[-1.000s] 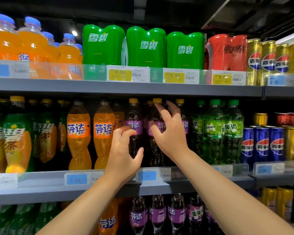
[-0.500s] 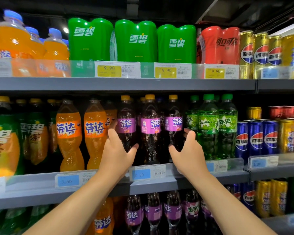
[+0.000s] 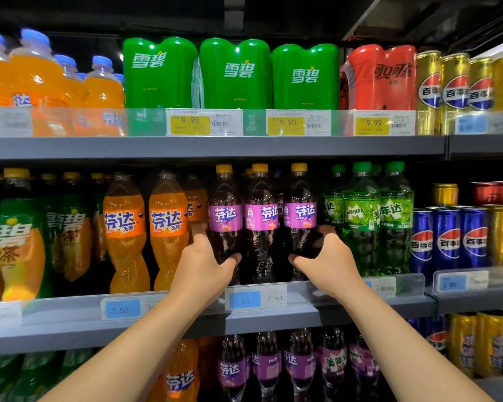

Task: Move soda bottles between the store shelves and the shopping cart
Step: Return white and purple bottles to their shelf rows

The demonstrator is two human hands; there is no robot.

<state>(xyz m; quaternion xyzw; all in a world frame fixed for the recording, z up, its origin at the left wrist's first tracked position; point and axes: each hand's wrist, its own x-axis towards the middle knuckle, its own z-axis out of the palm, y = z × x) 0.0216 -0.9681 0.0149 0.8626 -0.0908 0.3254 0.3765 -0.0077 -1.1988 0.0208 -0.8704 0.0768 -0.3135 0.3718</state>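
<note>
Three dark grape soda bottles with purple labels and yellow caps stand in a row on the middle shelf (image 3: 273, 320). My left hand (image 3: 204, 265) grips the lower body of the left grape bottle (image 3: 225, 216), thumb across its front. My right hand (image 3: 328, 262) grips the lower body of the right grape bottle (image 3: 300, 213), thumb on its front and fingers behind it. The middle grape bottle (image 3: 261, 216) stands untouched between them. No shopping cart is in view.
Orange soda bottles (image 3: 125, 227) stand left of the grape ones, green soda bottles (image 3: 363, 216) right, then blue cans (image 3: 447, 239). The upper shelf (image 3: 215, 146) carries green packs (image 3: 233, 74) and hangs close over the caps. A clear price rail (image 3: 256, 297) runs along the shelf front.
Both hands have reached in and closed round the lower bodies of the outer two grape bottles; half a second ago they hovered open just in front of them.
</note>
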